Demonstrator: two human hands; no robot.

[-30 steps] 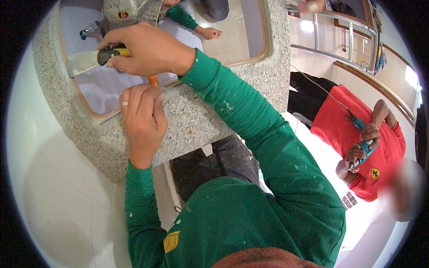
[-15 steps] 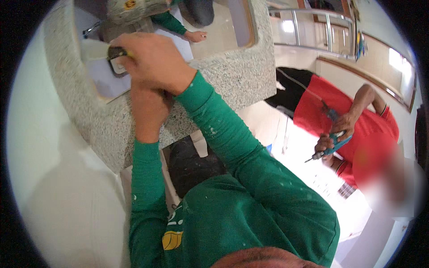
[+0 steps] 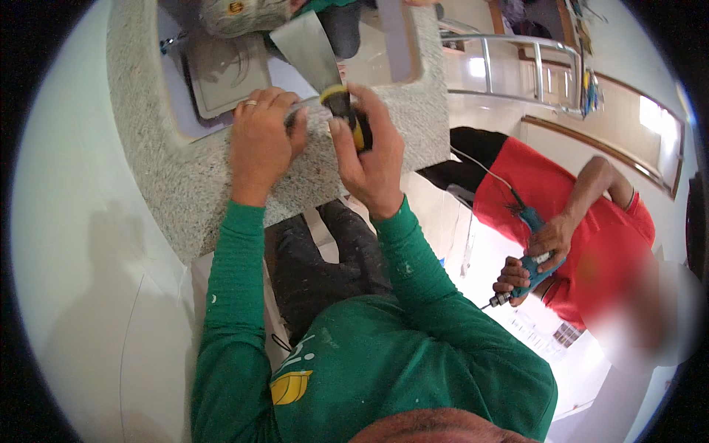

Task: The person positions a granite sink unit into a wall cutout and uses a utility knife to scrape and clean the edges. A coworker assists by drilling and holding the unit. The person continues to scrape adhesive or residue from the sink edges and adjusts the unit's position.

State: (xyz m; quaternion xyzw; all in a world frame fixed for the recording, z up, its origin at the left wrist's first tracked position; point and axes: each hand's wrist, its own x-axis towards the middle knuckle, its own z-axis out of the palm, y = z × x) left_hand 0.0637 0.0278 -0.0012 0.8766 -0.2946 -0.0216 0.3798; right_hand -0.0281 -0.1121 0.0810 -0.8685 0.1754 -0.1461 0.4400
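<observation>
My right hand [image 3: 373,151] grips a putty knife [image 3: 306,48] by its black-and-yellow handle, the wide metal blade pointing up and away over the opening. My left hand [image 3: 258,144] lies on the near rim of the rectangular opening in a speckled grey stone countertop [image 3: 199,184]. Its fingers reach over the edge and its thumb stands apart, beside a thin grey piece between my hands that I cannot make out clearly. Below my left fingers, inside the opening, is a pale beige panel or tray [image 3: 225,74] with a dark edge.
Under the opening is another person in a grey cap [image 3: 240,15]. To the right, a co-worker in a red shirt [image 3: 591,214] holds a teal corded drill [image 3: 535,269]. A metal ladder [image 3: 539,70] lies beyond. A white wall [image 3: 81,244] stands close on the left.
My hands were crossed at the left of the opening. They have come apart; my right hand has moved right with the putty knife, its blade raised. The co-worker's drill has shifted slightly down and left.
</observation>
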